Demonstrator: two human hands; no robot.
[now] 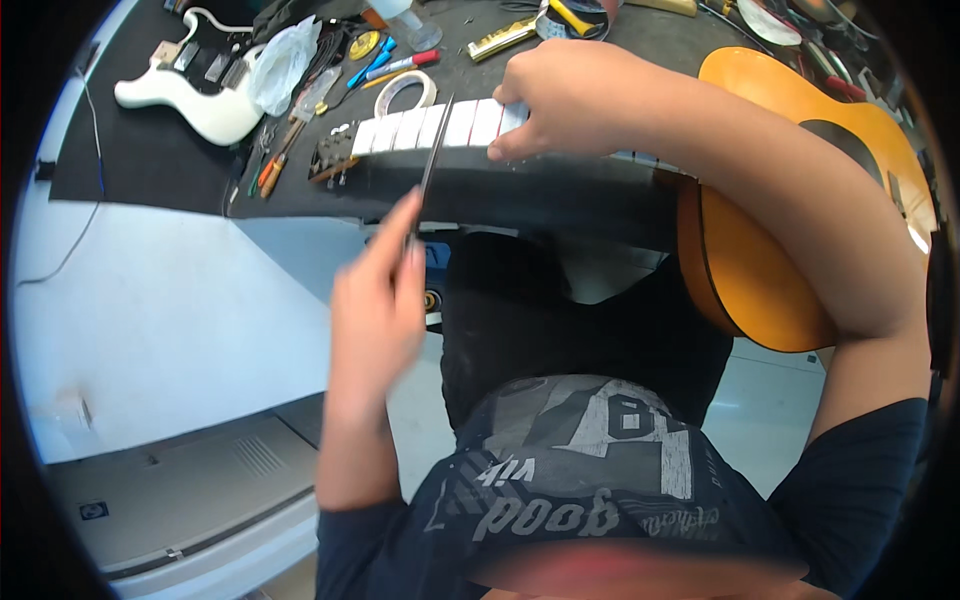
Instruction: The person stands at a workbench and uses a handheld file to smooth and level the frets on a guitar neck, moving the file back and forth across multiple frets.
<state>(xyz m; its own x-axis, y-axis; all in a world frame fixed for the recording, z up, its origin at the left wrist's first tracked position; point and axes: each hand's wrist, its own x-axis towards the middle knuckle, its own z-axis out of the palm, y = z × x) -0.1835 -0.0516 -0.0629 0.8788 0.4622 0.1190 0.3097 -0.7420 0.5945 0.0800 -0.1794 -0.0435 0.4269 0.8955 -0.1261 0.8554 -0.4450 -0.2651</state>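
An acoustic guitar with an orange-yellow body (770,270) lies with its neck pointing left along the bench edge. White strips cover its fretboard (408,128), with the fret wires showing between them; at the far end is the dark headstock (332,155). My left hand (380,305), slightly blurred, grips a long, thin dark file (434,160). The file lies across the fretboard, its tip pointing away from me. Farther up the bench, my right hand (560,95) holds the guitar neck between thumb and fingers. My right forearm passes over the guitar body and hides part of it.
A white electric guitar body (195,108) lies at the far left beside a crumpled plastic bag (284,68). Behind the headstock are a tape roll (382,98), markers (405,66) and screwdrivers (270,175). A clear bottle (418,30) stands farther back. The dark bench (600,195) ends near my lap.
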